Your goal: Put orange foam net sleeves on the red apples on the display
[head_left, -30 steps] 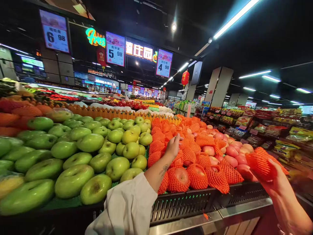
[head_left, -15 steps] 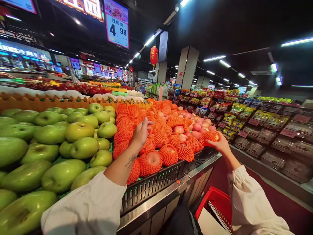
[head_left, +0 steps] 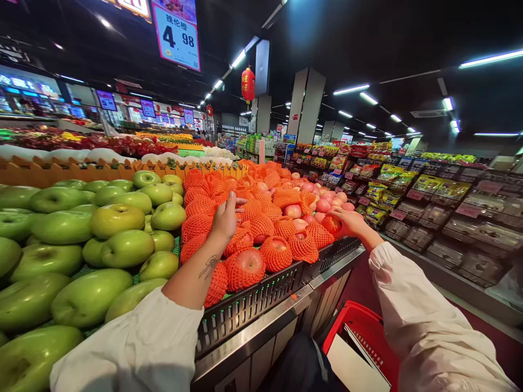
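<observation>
My left hand (head_left: 226, 216) hovers over apples in orange foam nets (head_left: 261, 226), its fingers extended and apart with nothing visible in them. At the right end of the display, my right hand (head_left: 352, 222) has its fingers around a netted apple (head_left: 331, 224), which is partly covered by the hand. Pale red apples without nets (head_left: 322, 204) lie just behind it. A netted apple with its top showing (head_left: 250, 262) sits at the front edge of the black slotted crate (head_left: 253, 302).
Green apples (head_left: 126, 247) are heaped on the left. A steel ledge (head_left: 245, 340) runs along the crate's front. Below right stands a red basket (head_left: 351, 311) with a white flat item (head_left: 351, 362) inside. Shelves of packaged goods (head_left: 433, 201) line the right side.
My right hand has moved left and inward with the netted apple, bringing it against the other apples. My left hand stays over the netted apples. The view has shifted slightly.
</observation>
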Motion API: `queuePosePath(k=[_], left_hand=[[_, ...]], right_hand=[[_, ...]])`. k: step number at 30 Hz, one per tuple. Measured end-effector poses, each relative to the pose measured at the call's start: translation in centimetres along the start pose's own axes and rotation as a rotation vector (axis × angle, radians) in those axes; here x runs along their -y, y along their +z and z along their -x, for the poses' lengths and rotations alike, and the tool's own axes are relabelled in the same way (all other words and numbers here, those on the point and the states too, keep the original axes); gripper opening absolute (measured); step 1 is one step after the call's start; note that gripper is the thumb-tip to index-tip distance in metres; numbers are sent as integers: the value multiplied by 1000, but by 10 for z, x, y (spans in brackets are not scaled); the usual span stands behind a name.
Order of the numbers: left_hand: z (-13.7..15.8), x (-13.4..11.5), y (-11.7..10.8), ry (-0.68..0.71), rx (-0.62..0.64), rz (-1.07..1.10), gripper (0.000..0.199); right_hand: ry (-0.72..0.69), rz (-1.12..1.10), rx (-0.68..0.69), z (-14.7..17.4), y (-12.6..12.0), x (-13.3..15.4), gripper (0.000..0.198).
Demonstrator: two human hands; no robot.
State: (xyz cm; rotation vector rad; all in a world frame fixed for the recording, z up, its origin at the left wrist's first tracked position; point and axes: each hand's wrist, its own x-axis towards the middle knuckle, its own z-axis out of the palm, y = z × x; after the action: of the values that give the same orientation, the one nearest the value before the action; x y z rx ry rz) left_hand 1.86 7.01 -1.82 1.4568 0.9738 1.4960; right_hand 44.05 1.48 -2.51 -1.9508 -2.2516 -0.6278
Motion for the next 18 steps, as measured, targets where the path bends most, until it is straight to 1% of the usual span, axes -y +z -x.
queuePosePath(k=[2,5,7,8,10,13,15,18], left_hand=[[0,0,0,-1,-2,0,83],[1,0,1,1,-1,-10,83],[1,0,1,6,3,-16,83],[1,0,1,7,5,-17,82],[0,1,2,7,6,-14,82],[0,1,1,2,1,-6,82],[-1,1,1,3,-3,-3,81],[-1,1,1,7,-2,-5,79]], right_hand=[[36,102,-94,4,-3,2,67],[123,287,-295,11,-3,2,58],[129,361,-362,14,0,3,56],[110,378,-363,15,2,4,55],[50,373,-316,15,7,8,52],[-27,282,-222,11,14,16,50],[-29,168,-168,7,18,16,55],[8,-43,-90,1,21,5,72]])
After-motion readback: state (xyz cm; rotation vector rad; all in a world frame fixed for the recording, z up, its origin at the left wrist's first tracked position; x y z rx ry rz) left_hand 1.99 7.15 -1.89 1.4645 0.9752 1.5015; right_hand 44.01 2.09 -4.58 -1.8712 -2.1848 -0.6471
